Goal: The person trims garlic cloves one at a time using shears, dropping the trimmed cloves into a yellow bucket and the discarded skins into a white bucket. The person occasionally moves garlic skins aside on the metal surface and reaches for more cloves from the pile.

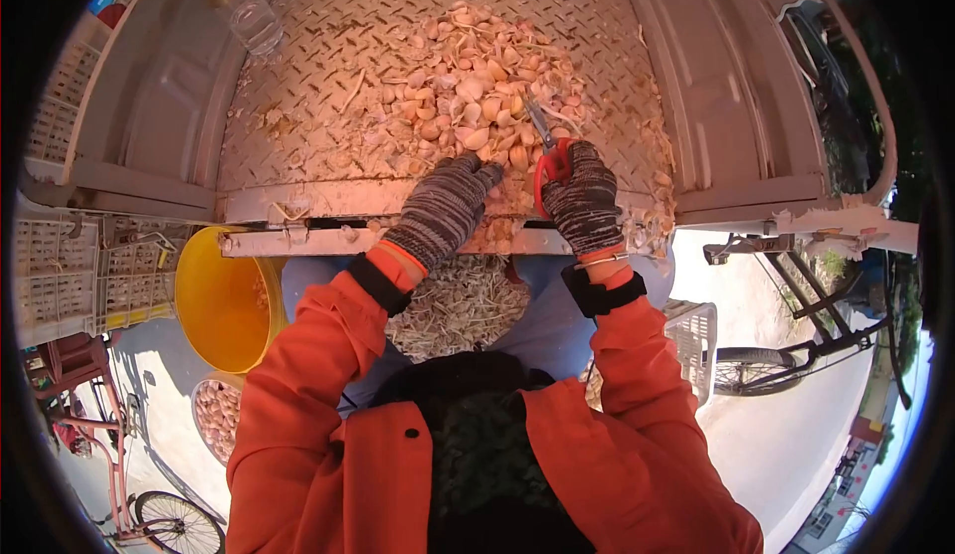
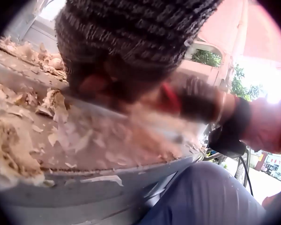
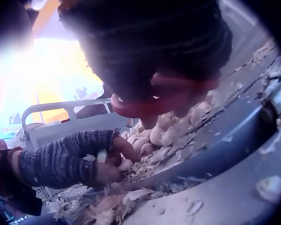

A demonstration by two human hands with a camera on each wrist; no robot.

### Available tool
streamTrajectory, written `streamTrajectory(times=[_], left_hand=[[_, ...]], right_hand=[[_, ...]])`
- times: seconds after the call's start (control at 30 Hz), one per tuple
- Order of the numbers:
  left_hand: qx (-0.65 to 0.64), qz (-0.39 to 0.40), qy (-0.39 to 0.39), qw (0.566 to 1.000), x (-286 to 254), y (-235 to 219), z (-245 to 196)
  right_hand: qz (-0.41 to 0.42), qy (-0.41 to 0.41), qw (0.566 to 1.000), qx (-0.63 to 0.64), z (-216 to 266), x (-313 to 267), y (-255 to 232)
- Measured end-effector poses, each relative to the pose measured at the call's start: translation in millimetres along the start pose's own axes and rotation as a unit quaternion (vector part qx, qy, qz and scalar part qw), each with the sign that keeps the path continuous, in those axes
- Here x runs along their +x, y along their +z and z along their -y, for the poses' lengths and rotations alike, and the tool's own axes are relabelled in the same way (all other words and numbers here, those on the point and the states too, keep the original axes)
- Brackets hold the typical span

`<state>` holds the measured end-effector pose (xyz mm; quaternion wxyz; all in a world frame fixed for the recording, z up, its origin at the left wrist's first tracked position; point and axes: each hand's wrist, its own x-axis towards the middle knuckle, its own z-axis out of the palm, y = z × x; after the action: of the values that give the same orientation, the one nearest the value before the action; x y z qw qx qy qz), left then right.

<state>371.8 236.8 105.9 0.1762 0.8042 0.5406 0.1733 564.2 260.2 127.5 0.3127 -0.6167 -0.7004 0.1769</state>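
Observation:
My right hand, in a grey knitted glove, grips red-handled scissors. Their blades point away over the near right side of a pile of garlic cloves. The matching gloved left hand is at the pile's near edge, left of the scissors. In the right wrist view, the bare fingertips of the left hand pinch a pale garlic clove low over the metal edge. The left wrist view is blurred, and the glove hides the left fingertips there.
The cloves lie on a ridged metal truck bed with side walls. A lidded jar stands at its back left. Below its edge are a yellow bucket, a container of cloves, and dry scraps between the knees.

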Motion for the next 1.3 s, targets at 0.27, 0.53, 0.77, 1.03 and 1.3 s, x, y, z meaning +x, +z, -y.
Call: streamTrajectory(times=[0.27,0.53,0.77,1.03,1.3], left_hand=[[-0.27,-0.059,-0.059,0.959,-5,-8,8],[-0.885,0.012,-0.2,0.421,-57,6,-48],[-0.773,-0.065,-0.183,0.604,-94,-3,-46],[-0.478,0.073,-0.077,0.872,-122,-56,-62],[-0.346,-0.025,0.1,0.932,-149,-64,-71]], right_hand=[[0.012,-0.012,0.994,0.11,-5,-2,10],[0.045,0.041,0.949,0.309,65,-70,-9],[0.032,-0.101,0.969,0.222,74,-108,-29],[0.196,-0.175,0.938,0.227,63,-99,-62],[0.163,-0.349,0.914,0.13,61,-124,-62]])
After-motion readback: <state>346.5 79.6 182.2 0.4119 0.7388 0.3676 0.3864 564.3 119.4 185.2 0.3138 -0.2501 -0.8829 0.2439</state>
